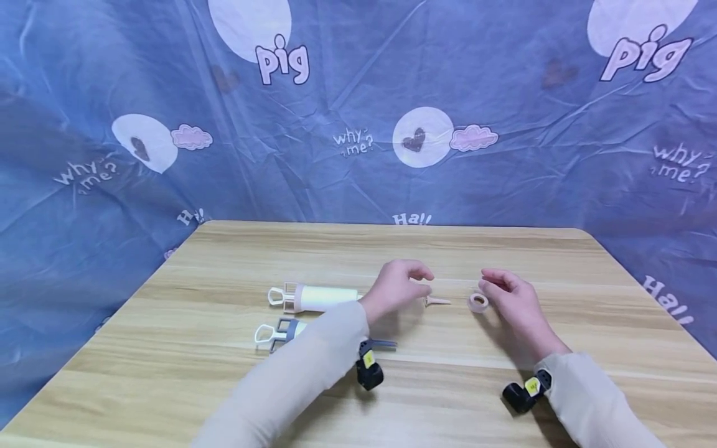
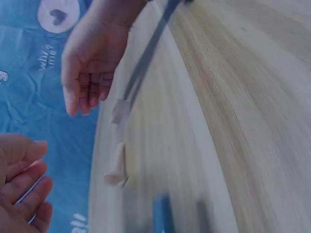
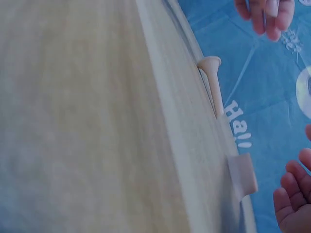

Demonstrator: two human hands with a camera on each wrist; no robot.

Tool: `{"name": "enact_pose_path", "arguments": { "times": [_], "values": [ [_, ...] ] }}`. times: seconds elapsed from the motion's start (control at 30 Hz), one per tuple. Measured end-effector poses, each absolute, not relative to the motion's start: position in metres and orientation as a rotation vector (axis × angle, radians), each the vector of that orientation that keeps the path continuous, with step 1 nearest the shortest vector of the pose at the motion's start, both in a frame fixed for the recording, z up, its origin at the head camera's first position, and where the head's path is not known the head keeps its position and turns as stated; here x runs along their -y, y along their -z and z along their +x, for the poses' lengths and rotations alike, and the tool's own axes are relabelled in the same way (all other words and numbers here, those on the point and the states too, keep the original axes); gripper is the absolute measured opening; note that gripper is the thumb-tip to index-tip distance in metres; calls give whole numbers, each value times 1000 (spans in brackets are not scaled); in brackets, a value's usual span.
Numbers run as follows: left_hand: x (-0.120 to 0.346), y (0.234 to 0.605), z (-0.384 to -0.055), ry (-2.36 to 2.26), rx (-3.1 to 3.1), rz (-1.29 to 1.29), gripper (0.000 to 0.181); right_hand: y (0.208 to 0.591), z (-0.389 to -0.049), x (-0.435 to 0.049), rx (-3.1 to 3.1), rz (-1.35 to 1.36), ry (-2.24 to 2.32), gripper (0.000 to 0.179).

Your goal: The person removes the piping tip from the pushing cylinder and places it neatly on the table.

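Note:
Both hands hover low over a wooden table and hold nothing. My left hand has loosely curled fingers just left of and above a small pink cone nozzle lying on its side. My right hand is relaxed, its fingertips close beside a short pink ring. The left wrist view shows the nozzle, the ring, my left hand and my right hand. In the right wrist view the ring lies near my right hand, the nozzle further off.
Left of the hands lie two white syringe-like tubes, one with a pink plunger, one with a grey plunger partly under my left sleeve. A thin grey tip shows by my left wrist. Blue printed cloth surrounds the table.

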State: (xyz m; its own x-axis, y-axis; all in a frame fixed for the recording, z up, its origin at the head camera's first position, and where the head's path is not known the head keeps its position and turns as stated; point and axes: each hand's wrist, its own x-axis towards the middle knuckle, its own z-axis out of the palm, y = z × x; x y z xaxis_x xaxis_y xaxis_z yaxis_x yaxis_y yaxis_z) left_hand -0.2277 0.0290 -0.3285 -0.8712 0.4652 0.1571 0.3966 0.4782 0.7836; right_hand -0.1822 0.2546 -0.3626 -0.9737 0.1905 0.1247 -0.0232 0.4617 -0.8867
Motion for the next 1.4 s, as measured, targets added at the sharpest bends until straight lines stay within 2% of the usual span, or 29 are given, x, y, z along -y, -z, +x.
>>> {"name": "enact_pose_path", "arguments": {
  "times": [0.27, 0.5, 0.67, 0.9, 1.2, 1.4],
  "values": [
    [18, 311, -218, -1366, -2574, 783, 20, 351, -179, -240, 2462, -86, -1638, 47],
    [55, 298, -204, -1397, -2539, 876, 24, 345, -176, -226, 2305, -40, -1877, 14],
    [81, 295, -196, -1384, -2592, 902, 27, 340, -174, -213, 2207, -3, -2027, 12],
    [107, 302, -186, -1142, -2656, 956, 37, 341, -171, -200, 2071, 83, -2166, 17],
    [126, 321, -181, -1066, -2618, 984, 42, 346, -169, -196, 1962, 144, -2312, 20],
    [129, 329, -179, -904, -2687, 1106, 44, 347, -167, -193, 1956, 167, -2348, 22]
  ]
}}
